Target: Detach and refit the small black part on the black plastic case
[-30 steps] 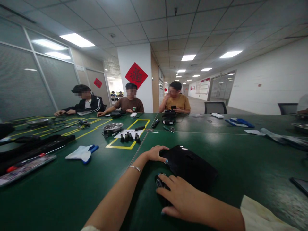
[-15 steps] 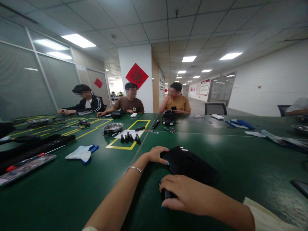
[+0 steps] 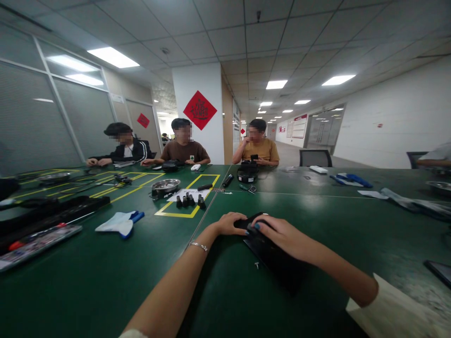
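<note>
My left hand [image 3: 230, 224], with a silver bracelet on its wrist, is closed around the far-left end of a flat black panel [image 3: 271, 260]. The panel lies on the green table in front of me, tilted towards me at its near side. Over the panel's far end is my right hand [image 3: 282, 233], closed, its thumb and fingers nearly meeting my left fingers. What the right fingers hold is mostly hidden; a little dark surface shows beneath them. A small silver screw [image 3: 257, 265] stands on the table just left of the panel.
Ahead-left are several black cylindrical parts [image 3: 190, 201], white paper, and a steel bowl [image 3: 166, 186]. Blue-and-white gloves [image 3: 120, 223] lie at left, beside a tool tray [image 3: 38, 244]. A dark-framed device [image 3: 439, 273] is at right. Three people sit across the table.
My right hand, with a small black object in it before, has moved up and away onto the panel. The panel has tilted and the screw has come into view. My left hand stays put.
</note>
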A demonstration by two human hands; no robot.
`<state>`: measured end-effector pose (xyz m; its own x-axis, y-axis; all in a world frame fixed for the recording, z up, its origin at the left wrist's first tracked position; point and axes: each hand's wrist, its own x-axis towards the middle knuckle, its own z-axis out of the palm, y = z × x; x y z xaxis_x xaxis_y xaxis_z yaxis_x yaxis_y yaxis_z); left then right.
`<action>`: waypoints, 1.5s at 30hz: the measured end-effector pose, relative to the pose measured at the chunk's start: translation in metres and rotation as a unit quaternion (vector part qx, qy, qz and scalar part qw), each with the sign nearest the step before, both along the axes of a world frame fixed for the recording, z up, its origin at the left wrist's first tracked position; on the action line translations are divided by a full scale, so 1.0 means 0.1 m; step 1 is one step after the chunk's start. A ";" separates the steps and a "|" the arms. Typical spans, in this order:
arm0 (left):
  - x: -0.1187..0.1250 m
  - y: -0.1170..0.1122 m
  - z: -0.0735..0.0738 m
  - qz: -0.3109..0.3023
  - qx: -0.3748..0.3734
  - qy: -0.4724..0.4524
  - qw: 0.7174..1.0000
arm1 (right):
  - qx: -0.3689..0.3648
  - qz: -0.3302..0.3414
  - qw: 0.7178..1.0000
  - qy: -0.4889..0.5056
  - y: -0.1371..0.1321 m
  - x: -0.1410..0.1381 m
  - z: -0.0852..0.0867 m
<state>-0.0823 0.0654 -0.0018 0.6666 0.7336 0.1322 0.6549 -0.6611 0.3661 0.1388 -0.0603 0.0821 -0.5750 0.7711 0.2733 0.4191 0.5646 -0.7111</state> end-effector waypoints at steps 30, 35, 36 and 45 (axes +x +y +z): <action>0.02 0.01 0.01 0.015 -0.015 -0.006 1.000 | -0.064 -0.155 0.983 -0.075 0.58 0.53 -0.14; 0.02 -0.01 0.03 0.018 -0.017 -0.010 1.000 | 0.122 -0.128 0.978 -0.113 0.57 0.50 -0.15; 0.02 -0.01 0.03 0.018 -0.015 -0.010 1.000 | 0.141 -0.123 0.975 -0.121 0.57 0.50 -0.17; 0.03 0.02 -0.03 0.023 -0.002 -0.025 0.999 | 0.174 -0.086 0.961 -0.198 0.54 0.41 -0.31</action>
